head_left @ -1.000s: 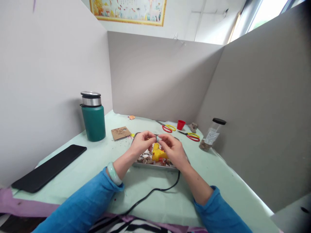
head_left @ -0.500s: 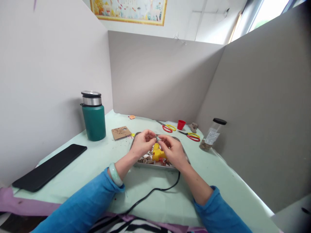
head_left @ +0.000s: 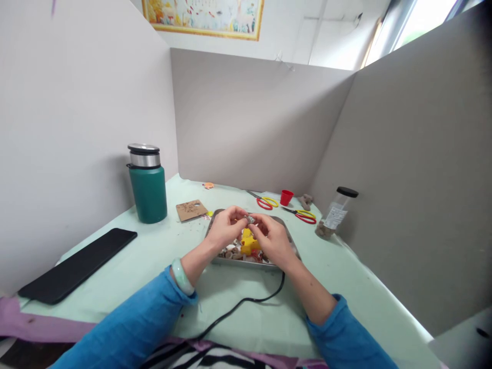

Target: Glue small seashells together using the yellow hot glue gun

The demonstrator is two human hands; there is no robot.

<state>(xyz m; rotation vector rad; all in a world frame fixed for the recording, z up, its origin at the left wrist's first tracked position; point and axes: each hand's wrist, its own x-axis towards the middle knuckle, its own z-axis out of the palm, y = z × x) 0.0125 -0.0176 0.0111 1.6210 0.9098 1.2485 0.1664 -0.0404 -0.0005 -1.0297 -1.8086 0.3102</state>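
Note:
Both hands meet over a metal tray [head_left: 246,264]. My left hand [head_left: 227,225] and my right hand [head_left: 273,238] pinch a small grey-and-white piece [head_left: 250,220] between their fingertips; its kind is too small to make out. Below the fingers, a yellow piece [head_left: 249,245] with several stubby arms lies in the tray. Pebbles and shell-like bits [head_left: 231,252] surround it, with some red bits on the right. My palms and forearms hide the sides of the tray.
Left stand a green flask [head_left: 148,192] and a black flat pad [head_left: 80,264]. A brown card [head_left: 191,210] lies behind the tray. Farther right are scissors [head_left: 265,202], a second pair [head_left: 303,215], a red cup [head_left: 286,197] and a jar [head_left: 335,215]. A black cable [head_left: 246,300] runs in front.
The small piece between my fingertips has turned slightly and shows a different side. My hands stay almost in the same place over the tray.

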